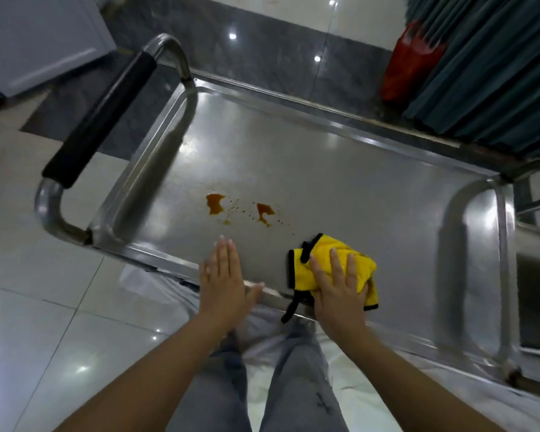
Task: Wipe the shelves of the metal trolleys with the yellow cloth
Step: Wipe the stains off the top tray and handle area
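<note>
The metal trolley's top shelf [340, 182] fills the middle of the view, bare steel with a raised rim. Two brown liquid stains [215, 203] and small splashes sit near its front left. A folded yellow cloth [320, 255] with black edging lies at the front edge, right of the stains. My right hand [340, 286] presses flat on the cloth and grips it. My left hand [222, 279] rests flat and open on the shelf's front rim, just below the stains, holding nothing.
The trolley's handle with a black grip [99, 120] curves up at the left end. A second metal frame [530, 213] stands at the right. Teal curtains [493, 73] and a red bag [409, 60] lie beyond the far rim. A white cabinet [38, 42] stands at the top left.
</note>
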The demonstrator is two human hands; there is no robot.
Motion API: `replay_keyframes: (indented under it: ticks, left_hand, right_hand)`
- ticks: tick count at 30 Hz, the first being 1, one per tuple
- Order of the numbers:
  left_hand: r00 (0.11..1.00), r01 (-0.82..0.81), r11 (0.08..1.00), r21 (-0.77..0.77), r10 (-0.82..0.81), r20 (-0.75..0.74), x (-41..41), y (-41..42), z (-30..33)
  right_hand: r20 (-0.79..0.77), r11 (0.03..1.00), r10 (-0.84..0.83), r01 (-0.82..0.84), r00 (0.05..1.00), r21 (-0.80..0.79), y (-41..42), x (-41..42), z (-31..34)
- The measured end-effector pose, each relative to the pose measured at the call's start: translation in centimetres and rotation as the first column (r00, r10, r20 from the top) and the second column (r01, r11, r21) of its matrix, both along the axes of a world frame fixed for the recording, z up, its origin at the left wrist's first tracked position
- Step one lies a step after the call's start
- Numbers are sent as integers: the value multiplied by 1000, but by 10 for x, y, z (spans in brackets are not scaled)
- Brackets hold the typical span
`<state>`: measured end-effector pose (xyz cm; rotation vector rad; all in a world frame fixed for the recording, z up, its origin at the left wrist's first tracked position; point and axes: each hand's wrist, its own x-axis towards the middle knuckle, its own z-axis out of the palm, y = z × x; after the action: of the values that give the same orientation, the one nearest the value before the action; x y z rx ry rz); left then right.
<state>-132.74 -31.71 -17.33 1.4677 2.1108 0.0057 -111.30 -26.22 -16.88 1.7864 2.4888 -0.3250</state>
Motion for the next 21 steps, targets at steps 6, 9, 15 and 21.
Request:
replay_keyframes:
  ticks: [6, 9, 15, 21]
  left_hand:
    - [984, -111, 987, -116, 92, -152, -117, 18, 11]
    - [992, -77, 973, -219, 53, -113, -143, 22, 11]
    - [997, -36, 958, -283, 16, -72, -149, 25, 6]
    - [996, -41, 948, -316, 13, -91, -147, 28, 4]
  right_hand:
    - [40, 995, 72, -68, 997, -77, -20, -37, 0]
    - [-4, 984, 156, -156, 988, -86, -21, -34, 5]
    - [3, 919, 386, -384, 923, -86, 9, -46, 6]
    - [22, 931, 354, -350, 935, -103, 86, -81, -8]
